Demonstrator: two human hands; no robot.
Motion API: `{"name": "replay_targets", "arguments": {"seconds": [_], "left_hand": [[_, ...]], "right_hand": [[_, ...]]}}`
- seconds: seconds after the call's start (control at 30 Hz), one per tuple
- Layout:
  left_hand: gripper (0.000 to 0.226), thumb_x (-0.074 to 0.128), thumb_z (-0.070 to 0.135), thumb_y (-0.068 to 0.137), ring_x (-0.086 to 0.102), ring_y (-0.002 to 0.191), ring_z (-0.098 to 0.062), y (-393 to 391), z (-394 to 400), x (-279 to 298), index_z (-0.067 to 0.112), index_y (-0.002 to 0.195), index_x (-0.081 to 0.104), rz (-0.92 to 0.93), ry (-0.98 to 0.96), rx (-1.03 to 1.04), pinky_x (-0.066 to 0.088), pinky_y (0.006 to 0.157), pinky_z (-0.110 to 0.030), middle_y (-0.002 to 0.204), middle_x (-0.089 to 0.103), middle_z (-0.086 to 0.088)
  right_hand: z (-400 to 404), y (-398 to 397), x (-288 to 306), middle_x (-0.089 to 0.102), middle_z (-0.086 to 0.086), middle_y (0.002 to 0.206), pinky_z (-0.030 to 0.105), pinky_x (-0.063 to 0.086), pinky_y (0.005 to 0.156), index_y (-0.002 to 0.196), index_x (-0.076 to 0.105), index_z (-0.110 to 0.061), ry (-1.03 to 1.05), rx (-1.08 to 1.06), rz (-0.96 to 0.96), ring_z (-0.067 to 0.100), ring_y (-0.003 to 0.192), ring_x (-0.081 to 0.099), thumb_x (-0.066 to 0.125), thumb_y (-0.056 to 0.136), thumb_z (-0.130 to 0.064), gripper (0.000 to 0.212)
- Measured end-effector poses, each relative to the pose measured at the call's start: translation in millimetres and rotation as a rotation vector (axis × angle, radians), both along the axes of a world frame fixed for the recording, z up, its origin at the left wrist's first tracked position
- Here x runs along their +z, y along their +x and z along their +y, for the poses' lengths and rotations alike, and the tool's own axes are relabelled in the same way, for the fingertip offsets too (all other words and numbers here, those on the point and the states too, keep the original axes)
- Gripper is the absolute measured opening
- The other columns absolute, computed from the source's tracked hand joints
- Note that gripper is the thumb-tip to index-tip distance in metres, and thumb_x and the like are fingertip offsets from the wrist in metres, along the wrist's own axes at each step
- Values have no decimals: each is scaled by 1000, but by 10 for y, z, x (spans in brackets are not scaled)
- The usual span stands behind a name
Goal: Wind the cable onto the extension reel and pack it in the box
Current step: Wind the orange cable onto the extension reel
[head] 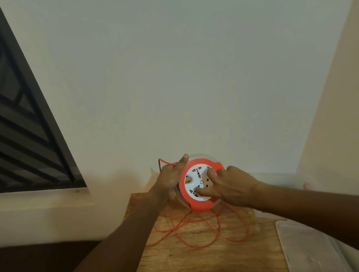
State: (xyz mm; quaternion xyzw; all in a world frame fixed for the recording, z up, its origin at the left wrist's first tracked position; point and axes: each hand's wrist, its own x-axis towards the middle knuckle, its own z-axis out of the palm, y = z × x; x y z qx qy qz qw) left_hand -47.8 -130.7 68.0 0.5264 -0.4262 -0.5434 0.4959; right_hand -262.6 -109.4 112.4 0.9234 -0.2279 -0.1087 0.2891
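Observation:
An orange extension reel (201, 206) with a white socket face is held up above the wooden table (189, 266), its face turned toward me. My left hand (170, 179) grips the reel's left rim, thumb up over the top edge, with a strand of orange cable passing over its fingers. My right hand (229, 186) rests on the socket face, fingers pressed into its recesses. Loose orange cable (198, 230) hangs from the reel's underside and lies in several loops on the table.
A clear plastic box (310, 250) sits at the table's right edge, near my right forearm. A pale wall stands close behind the table, with a dark barred window (11, 123) at the left. Dark floor lies left of the table.

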Motion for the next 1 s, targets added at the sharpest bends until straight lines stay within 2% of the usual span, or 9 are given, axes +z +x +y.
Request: {"name": "replay_targets", "arguments": {"seconds": [0.13, 0.3, 0.43, 0.5, 0.63, 0.7, 0.8, 0.87, 1.0], "left_hand": [[58, 69, 64, 76, 80, 82, -32, 5, 22, 42, 11, 98, 80, 34, 4, 3, 65, 70, -41, 98, 82, -16], [57, 67, 62, 84, 81, 84, -33, -27, 37, 90, 11, 106, 79, 70, 24, 29, 66, 69, -42, 100, 82, -12], [45, 64, 54, 95, 81, 81, -30, -59, 57, 141, 13, 105, 78, 64, 10, 77, 65, 64, -38, 97, 83, -10], [43, 64, 51, 96, 80, 81, -32, -58, 64, 156, 10, 103, 78, 80, -26, 112, 65, 65, -37, 100, 82, -14], [41, 63, 50, 98, 79, 92, -37, -85, 68, 165, 12, 97, 78, 46, -105, 200, 65, 83, -47, 98, 82, -14], [43, 63, 52, 97, 79, 91, -37, -111, 73, 125, 12, 94, 79, 7, -127, 230, 65, 85, -50, 94, 82, -12], [48, 62, 57, 96, 79, 88, -36, -142, 89, 30, 12, 93, 79, -37, -154, 240, 65, 84, -51, 91, 82, -12], [50, 60, 59, 95, 79, 86, -34, -126, 98, -1, 13, 91, 79, -61, -153, 231, 65, 83, -49, 88, 82, -10], [59, 61, 56, 97, 77, 94, -41, -70, 103, -9, -1, 96, 76, -61, -145, 181, 61, 92, -55, 96, 79, -22]], "right_hand": [[-9, 114, 25, 56, 30, 117, 31, 36, 47, 147, 22, -31, -13, -45, -31, 34, 65, 63, 44, 99, -13, 56], [-82, 283, -52, 61, 19, 121, 36, 51, 60, 149, 28, -32, 38, -164, -212, 34, 96, 66, 70, 87, -31, 76], [-163, 363, -81, 66, 11, 124, 42, 57, 78, 149, 34, -30, 60, -206, -306, 32, 105, 66, 71, 84, -41, 75], [-180, 391, -91, 64, 3, 130, 41, 55, 83, 148, 36, -34, 215, -354, -558, 28, 112, 64, 66, 83, -49, 73], [-102, 614, -162, 54, -1, 144, 40, 49, 101, 146, 46, -27, 798, -711, -1355, 24, 128, 53, 75, 80, -44, 74], [-36, 749, -211, 55, 4, 140, 39, 58, 88, 149, 41, -25, 1050, -885, -1690, 28, 118, 59, 72, 85, -42, 73], [97, 879, -284, 68, 5, 97, 22, 51, 45, 152, 32, -26, 1320, -1028, -2054, 15, 63, 64, 61, 95, -31, 64], [152, 903, -305, 67, 8, 80, 20, 42, 39, 153, 28, -26, 1391, -1040, -2173, 10, 44, 51, 56, 98, -24, 62], [336, 922, -288, 68, 13, 82, 24, 47, 45, 157, 5, -28, 1486, -943, -2049, 13, 50, 57, 61, 91, -11, 88]]}}
